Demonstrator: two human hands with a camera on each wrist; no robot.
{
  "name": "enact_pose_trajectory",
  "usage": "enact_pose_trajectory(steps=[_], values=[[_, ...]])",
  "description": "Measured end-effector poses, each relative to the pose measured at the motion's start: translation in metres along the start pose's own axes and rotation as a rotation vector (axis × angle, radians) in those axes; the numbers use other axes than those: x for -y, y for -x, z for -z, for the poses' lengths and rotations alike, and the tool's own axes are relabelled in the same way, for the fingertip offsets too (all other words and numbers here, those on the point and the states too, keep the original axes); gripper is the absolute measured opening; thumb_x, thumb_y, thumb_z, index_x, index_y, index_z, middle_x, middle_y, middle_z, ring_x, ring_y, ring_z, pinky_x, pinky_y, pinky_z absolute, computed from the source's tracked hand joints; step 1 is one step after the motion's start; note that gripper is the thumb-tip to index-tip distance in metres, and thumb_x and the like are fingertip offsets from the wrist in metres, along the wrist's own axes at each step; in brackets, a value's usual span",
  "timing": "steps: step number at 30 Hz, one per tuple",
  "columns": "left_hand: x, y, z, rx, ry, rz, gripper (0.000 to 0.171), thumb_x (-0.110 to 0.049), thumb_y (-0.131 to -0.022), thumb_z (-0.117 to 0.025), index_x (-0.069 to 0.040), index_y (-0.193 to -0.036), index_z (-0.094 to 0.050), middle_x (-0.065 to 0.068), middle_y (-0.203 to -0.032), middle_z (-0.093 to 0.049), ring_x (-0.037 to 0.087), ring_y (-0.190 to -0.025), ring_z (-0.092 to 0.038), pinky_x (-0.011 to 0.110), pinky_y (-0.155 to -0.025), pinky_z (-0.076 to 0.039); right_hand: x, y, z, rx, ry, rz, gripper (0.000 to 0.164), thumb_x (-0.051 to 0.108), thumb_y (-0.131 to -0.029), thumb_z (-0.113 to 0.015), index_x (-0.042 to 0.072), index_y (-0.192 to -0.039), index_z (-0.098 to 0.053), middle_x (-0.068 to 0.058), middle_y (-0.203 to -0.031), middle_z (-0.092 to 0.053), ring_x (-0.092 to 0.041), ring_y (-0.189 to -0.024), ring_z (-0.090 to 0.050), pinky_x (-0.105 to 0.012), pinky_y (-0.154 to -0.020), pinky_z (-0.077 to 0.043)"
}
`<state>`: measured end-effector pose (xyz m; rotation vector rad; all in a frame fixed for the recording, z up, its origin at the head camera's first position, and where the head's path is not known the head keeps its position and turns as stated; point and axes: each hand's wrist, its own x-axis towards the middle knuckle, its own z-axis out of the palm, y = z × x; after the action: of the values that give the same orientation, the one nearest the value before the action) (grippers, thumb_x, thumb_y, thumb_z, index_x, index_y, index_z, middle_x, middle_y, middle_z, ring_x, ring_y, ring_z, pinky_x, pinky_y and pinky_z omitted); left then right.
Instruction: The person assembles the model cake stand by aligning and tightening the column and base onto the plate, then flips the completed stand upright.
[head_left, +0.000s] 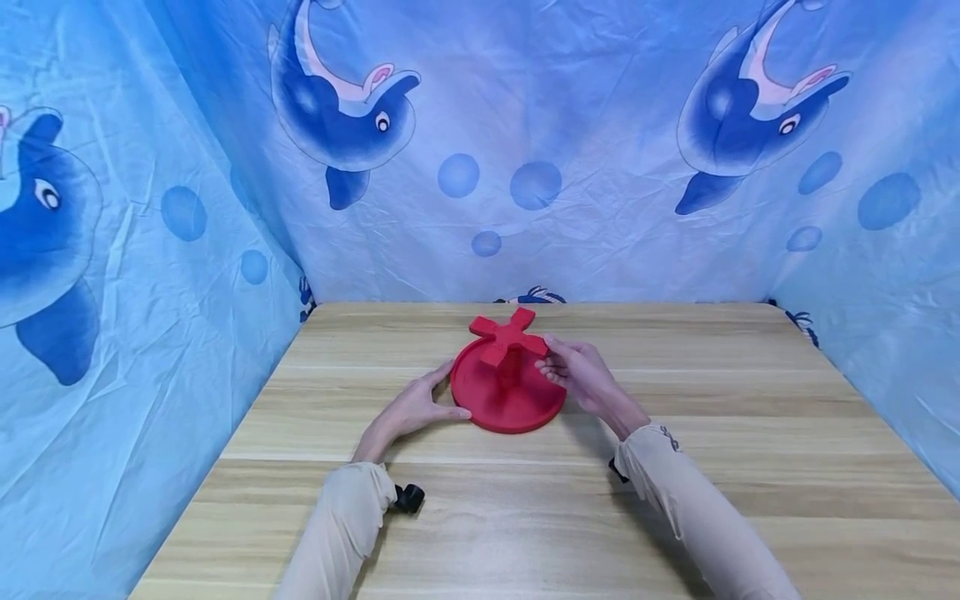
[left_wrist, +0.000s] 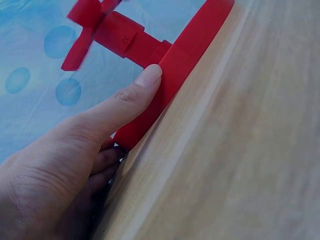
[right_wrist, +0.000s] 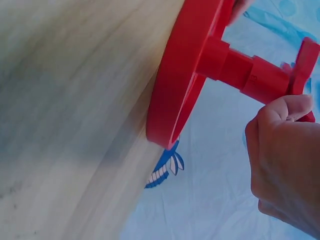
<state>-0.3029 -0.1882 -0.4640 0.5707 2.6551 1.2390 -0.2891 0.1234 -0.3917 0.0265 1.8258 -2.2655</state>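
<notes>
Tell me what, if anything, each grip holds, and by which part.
The right grip pinches the red cross-shaped top by the end of one spoke; the left grip holds the round red base by its rim.

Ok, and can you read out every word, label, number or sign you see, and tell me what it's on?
"32": on the thick collar of the red stem, seen from the left wrist.
Not readable: a faint mark on that collar in the right wrist view, too small and blurred.
Not readable: a dark marking on the right sleeve, too small to tell if it is lettering.
</notes>
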Motion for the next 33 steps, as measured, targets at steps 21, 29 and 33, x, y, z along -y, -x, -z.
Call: enact_pose_trajectory(steps=[21, 29, 33], values=[[-0.002, 0.0, 0.001, 0.001, 0.024, -0.007, 0.109, -0.052, -0.08, -0.088, -0.018, -0.165, -0.03, 0.002, -0.167, -0.03, 0.025, -0.153, -0.026, 0.051, -0.12, -0.031, -0.014, 0.01, -0.003, -0.05, 0.36, 0.3, 0.046, 0.019, -0.095, -0.078, 0.004, -0.137, -0.066, -0.014, -0.112, -0.066, -0.025, -0.099, -0.06, -0.037, -0.089, -0.058], [-0.002, -0.001, 0.001, 0.002, 0.03, -0.01, 0.108, -0.051, -0.079, -0.088, -0.019, -0.165, -0.031, 0.002, -0.167, -0.031, 0.025, -0.153, -0.027, 0.05, -0.121, -0.03, -0.021, 0.009, -0.009, -0.051, 0.395, 0.462, 0.037, 0.009, -0.094, -0.077, -0.002, -0.129, -0.068, -0.013, -0.097, -0.068, -0.02, -0.086, -0.062, -0.02, -0.073, -0.054], [-0.002, -0.002, 0.001, 0.009, 0.038, -0.014, 0.107, -0.049, -0.08, -0.088, -0.02, -0.165, -0.03, 0.001, -0.167, -0.031, 0.024, -0.153, -0.027, 0.049, -0.12, -0.031, -0.024, 0.012, -0.012, -0.064, 0.436, 0.504, 0.037, 0.01, -0.094, -0.078, 0.0, -0.128, -0.068, -0.011, -0.096, -0.068, -0.021, -0.084, -0.063, -0.02, -0.072, -0.054]])
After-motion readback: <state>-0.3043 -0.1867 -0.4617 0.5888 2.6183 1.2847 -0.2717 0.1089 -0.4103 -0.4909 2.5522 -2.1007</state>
